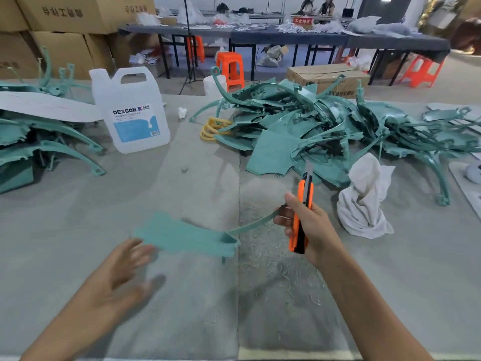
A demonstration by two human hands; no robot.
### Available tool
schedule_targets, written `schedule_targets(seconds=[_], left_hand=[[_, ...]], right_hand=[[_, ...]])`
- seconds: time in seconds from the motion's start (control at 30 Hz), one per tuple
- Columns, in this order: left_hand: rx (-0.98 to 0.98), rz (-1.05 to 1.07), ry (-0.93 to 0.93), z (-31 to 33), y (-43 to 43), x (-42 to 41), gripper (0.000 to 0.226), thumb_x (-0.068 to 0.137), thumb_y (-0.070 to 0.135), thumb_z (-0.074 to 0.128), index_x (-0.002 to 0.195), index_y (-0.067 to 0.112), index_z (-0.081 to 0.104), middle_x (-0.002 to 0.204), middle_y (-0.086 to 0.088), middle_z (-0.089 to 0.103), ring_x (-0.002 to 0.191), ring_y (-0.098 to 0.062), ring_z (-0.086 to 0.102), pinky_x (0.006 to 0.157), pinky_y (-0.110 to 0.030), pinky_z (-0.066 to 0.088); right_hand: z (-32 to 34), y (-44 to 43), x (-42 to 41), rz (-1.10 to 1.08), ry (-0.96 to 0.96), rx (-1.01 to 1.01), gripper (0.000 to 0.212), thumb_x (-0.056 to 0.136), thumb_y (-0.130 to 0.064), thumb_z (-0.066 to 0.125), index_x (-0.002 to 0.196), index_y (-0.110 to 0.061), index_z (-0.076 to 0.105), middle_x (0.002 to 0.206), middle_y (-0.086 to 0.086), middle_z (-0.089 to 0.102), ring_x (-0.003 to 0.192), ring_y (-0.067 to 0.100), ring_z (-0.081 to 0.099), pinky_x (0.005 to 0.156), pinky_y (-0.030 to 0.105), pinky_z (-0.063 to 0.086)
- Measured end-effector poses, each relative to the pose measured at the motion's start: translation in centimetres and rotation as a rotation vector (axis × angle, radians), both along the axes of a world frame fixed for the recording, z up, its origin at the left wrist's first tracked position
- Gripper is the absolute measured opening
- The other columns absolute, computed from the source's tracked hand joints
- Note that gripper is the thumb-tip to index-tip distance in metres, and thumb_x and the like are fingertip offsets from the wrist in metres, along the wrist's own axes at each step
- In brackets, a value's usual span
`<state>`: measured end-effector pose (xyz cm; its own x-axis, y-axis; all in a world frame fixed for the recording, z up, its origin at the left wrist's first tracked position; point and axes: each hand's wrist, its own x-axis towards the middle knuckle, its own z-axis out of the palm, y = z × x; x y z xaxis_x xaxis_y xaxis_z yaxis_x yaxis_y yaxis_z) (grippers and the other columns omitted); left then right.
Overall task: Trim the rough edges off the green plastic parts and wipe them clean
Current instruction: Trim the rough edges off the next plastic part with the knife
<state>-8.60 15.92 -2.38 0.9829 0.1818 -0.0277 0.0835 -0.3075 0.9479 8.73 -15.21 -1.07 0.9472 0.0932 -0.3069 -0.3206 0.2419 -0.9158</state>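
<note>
Right hand [309, 225] grips orange knife [305, 190] and green part's [187, 238] thin arm — left hand [114, 277] hovers, fingers [135, 252] spread

Cardboard boxes [65, 27] were stacked far left. Long dark tables [286, 36] were lined across the far side, orange stools [230, 69] set beneath and before them on pale floor [462, 74].

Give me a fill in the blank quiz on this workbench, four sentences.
1. The right hand grips a utility knife whose handle is black and ____.
2. The left hand is open and holds ____.
3. The white jug is labelled ____.
4. The crumpled cloth lies to the knife's ____.
Missing words: orange; nothing; DEXCON; right.
</note>
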Motion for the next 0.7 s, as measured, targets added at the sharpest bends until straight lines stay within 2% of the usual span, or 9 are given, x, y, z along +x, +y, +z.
schedule_targets(seconds=[0.03, 0.1, 0.2, 0.3, 0.37, 0.43, 0.53, 0.6, 0.7], left_hand=[[-0.017, -0.054, 0.013, -0.2, -0.9, 0.3, 0.094, 0.062, 0.035, 0.092, 0.143, 0.031, 0.044, 0.135, 0.014, 0.063, 0.124, 0.002, 0.058, 0.097, -0.023, 0.049], [-0.186, -0.084, -0.059, -0.3, -3.3, 1.6, 0.105, 0.059, 0.019, 0.091, 0.145, 0.040, 0.036, 0.139, 0.018, 0.059, 0.132, -0.003, 0.053, 0.099, -0.025, 0.051], [-0.478, -0.051, -0.184, 0.3, -6.8, 4.1, 0.084, 0.062, 0.006, 0.091, 0.134, 0.026, 0.052, 0.136, 0.000, 0.064, 0.124, -0.011, 0.061, 0.089, -0.022, 0.055], [-0.513, -0.062, -0.242, 1.8, -8.7, 5.9, 0.053, 0.052, 0.037, 0.099, 0.099, 0.024, 0.077, 0.113, -0.009, 0.075, 0.105, -0.018, 0.071, 0.079, -0.024, 0.058], [-0.422, -0.062, -0.274, 2.9, -8.9, 6.6, 0.050, 0.060, 0.045, 0.094, 0.100, 0.020, 0.079, 0.106, -0.007, 0.077, 0.100, -0.019, 0.073, 0.079, -0.025, 0.058], [-0.283, -0.010, -0.261, 3.6, -8.5, 7.2, 0.048, 0.067, 0.043, 0.089, 0.108, 0.020, 0.077, 0.106, -0.001, 0.077, 0.099, -0.017, 0.074, 0.081, -0.029, 0.058], [-0.089, 0.077, -0.208, 4.0, -7.7, 8.2, 0.033, 0.079, 0.032, 0.080, 0.111, 0.024, 0.075, 0.102, 0.008, 0.077, 0.097, -0.011, 0.074, 0.085, -0.042, 0.060], [-0.050, 0.118, -0.178, 4.2, -7.8, 8.9, 0.027, 0.080, 0.029, 0.079, 0.107, 0.025, 0.075, 0.097, 0.008, 0.078, 0.092, -0.013, 0.074, 0.084, -0.049, 0.061], [0.005, 0.162, -0.160, 4.7, -8.1, 10.0, 0.026, 0.075, 0.039, 0.077, 0.098, 0.026, 0.075, 0.088, 0.008, 0.077, 0.086, -0.015, 0.075, 0.079, -0.051, 0.061]], right_hand=[[-0.1, 0.4, -0.2, -0.002, 0.048, 0.049, 0.030, 0.092, -0.030, 0.074, 0.104, -0.005, 0.062, 0.087, 0.015, 0.073, 0.071, 0.022, 0.074, 0.044, 0.022, 0.045], [-0.3, 1.3, -0.6, 0.020, 0.119, 0.123, 0.029, 0.092, -0.029, 0.074, 0.101, -0.005, 0.061, 0.082, 0.013, 0.069, 0.064, 0.019, 0.072, 0.041, 0.020, 0.043], [-0.7, 3.1, -1.8, 0.094, 0.203, 0.123, 0.032, 0.090, -0.032, 0.076, 0.101, -0.004, 0.062, 0.088, 0.017, 0.069, 0.055, 0.015, 0.068, 0.039, 0.019, 0.044], [-1.0, 3.9, -2.3, 0.163, 0.228, 0.054, 0.032, 0.092, -0.036, 0.074, 0.102, -0.007, 0.064, 0.083, 0.012, 0.074, 0.063, 0.019, 0.071, 0.041, 0.021, 0.045], [-0.8, 3.4, -2.3, 0.226, 0.139, -0.125, 0.035, 0.097, -0.044, 0.066, 0.112, -0.012, 0.064, 0.091, 0.008, 0.076, 0.064, 0.019, 0.071, 0.043, 0.023, 0.045], [-0.6, 2.0, -2.3, 0.259, -0.056, -0.463, 0.038, 0.100, -0.052, 0.055, 0.125, -0.025, 0.060, 0.098, 0.002, 0.074, 0.064, 0.016, 0.068, 0.047, 0.028, 0.049], [-0.4, -0.1, -2.6, 0.339, -0.366, -0.940, 0.025, 0.103, -0.053, 0.044, 0.127, -0.048, 0.049, 0.088, -0.006, 0.070, 0.068, 0.015, 0.067, 0.066, 0.040, 0.059], [-0.4, -0.6, -3.0, 0.453, -0.476, -1.077, 0.026, 0.105, -0.050, 0.042, 0.130, -0.055, 0.041, 0.082, -0.008, 0.069, 0.065, 0.012, 0.065, 0.069, 0.041, 0.058], [-0.3, -0.2, -3.7, 0.548, -0.587, -1.218, 0.034, 0.106, -0.048, 0.040, 0.139, -0.053, 0.033, 0.076, -0.010, 0.064, 0.064, 0.014, 0.060, 0.066, 0.040, 0.054]])
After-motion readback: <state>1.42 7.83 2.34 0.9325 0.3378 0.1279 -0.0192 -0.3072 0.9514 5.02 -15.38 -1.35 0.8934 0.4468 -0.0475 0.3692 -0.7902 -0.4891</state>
